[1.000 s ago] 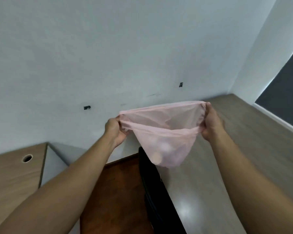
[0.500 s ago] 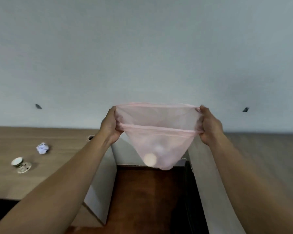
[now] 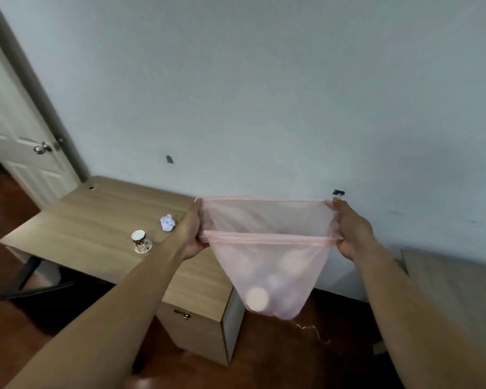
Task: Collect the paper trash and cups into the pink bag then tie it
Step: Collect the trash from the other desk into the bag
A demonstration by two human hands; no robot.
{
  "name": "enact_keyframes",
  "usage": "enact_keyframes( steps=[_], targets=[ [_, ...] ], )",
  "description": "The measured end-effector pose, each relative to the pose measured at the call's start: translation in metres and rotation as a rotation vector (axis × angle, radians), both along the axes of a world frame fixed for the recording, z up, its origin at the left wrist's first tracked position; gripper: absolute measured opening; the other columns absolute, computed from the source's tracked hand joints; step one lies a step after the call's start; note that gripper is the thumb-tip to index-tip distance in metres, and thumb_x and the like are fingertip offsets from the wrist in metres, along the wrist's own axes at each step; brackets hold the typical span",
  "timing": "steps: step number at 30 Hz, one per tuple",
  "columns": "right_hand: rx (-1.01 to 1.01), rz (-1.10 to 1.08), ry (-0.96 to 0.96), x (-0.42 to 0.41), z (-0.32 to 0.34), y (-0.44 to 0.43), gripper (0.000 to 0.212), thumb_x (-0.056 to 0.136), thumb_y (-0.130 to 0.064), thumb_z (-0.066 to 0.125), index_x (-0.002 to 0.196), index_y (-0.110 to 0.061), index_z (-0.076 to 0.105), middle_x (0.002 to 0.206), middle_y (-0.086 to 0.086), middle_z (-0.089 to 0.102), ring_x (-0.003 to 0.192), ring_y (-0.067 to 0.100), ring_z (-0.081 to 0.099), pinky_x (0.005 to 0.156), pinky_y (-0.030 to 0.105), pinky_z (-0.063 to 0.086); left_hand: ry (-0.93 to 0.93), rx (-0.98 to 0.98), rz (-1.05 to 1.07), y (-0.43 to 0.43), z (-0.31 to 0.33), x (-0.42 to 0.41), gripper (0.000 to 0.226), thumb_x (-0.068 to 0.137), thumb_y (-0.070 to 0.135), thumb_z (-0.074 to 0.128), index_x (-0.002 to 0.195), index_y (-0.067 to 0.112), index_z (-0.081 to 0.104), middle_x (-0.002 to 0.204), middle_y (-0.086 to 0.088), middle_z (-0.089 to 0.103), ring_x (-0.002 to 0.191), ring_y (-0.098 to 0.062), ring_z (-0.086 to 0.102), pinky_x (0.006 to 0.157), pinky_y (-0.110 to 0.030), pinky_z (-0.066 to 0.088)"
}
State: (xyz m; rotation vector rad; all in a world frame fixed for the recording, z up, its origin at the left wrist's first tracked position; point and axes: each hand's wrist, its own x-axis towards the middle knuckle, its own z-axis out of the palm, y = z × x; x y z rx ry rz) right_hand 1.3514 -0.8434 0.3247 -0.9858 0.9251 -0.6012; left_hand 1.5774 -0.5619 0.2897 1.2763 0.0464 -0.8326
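Bag: the pink bag (image 3: 267, 265) is held in the air just off the right end of the desk (image 3: 96, 220), over the floor. Pale round shapes are seen through the film at its bottom.
Hands: the left hand (image 3: 191, 231) and the right hand (image 3: 348, 231) are set well apart, each clamped on one side of the bag's rim.
Reason for the hold: the mouth is judged to be stretched wide so that more trash can be dropped in. Tying is not yet begun.
Left on the desk: a patterned cup (image 3: 141, 241) is seen on the right part of the desk top. A crumpled paper (image 3: 167, 222) lies near it, closer to the wall.
In the way: both hands are taken up by the rim, so one would have to be freed for picking up.
Around: a door (image 3: 17, 130) is seen beyond the desk's left end.
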Motion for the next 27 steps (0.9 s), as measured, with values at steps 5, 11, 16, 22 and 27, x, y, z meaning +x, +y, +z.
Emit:
enact_keyframes(
  steps=[5,11,16,22,27],
  targets=[
    [0.015,0.079,0.078,0.08,-0.037,0.054,0.022,0.1,-0.035,0.077,0.098,-0.014,0.084,0.089,0.001,0.073,0.051,0.011,0.064,0.046,0.021,0.052,0.026,0.098,0.027,0.072,-0.018,0.052,0.057,0.106,0.071,0.045,0.112,0.025,0.078,0.109,0.001,0.082,0.091,-0.018,0.076,0.072,-0.034,0.061],
    [0.01,0.137,0.146,0.146,-0.078,0.106,0.028,0.097,-0.039,0.079,0.104,-0.012,0.081,0.095,0.007,0.075,0.08,0.026,0.072,0.084,0.041,0.062,-0.018,0.173,0.134,0.126,-0.051,0.114,0.064,0.101,0.077,0.049,0.117,0.023,0.079,0.116,-0.001,0.083,0.096,-0.022,0.079,0.074,-0.037,0.061],
    [-0.042,0.161,0.204,0.194,-0.094,0.121,0.035,0.098,-0.037,0.075,0.114,-0.006,0.078,0.093,0.01,0.071,0.077,0.027,0.067,0.072,0.037,0.056,-0.103,0.176,0.225,0.145,-0.075,0.158,0.065,0.107,0.068,0.046,0.128,0.015,0.076,0.127,-0.01,0.08,0.102,-0.027,0.077,0.064,-0.031,0.061],
    [-0.115,0.242,0.26,0.257,-0.11,0.118,0.025,0.1,-0.035,0.071,0.104,-0.01,0.077,0.098,0.012,0.07,0.083,0.028,0.065,0.072,0.036,0.053,-0.158,0.269,0.279,0.154,-0.087,0.19,0.046,0.105,0.053,0.059,0.114,0.015,0.083,0.113,-0.007,0.084,0.1,-0.029,0.08,0.073,-0.039,0.063],
    [-0.133,0.314,0.305,0.312,-0.131,0.11,0.035,0.087,-0.048,0.077,0.104,-0.018,0.081,0.111,0.011,0.08,0.095,0.031,0.074,0.083,0.041,0.057,-0.093,0.422,0.157,0.167,-0.101,0.206,0.045,0.091,0.054,0.067,0.107,0.016,0.085,0.097,0.002,0.081,0.084,-0.02,0.073,0.075,-0.032,0.06]
  ],
)
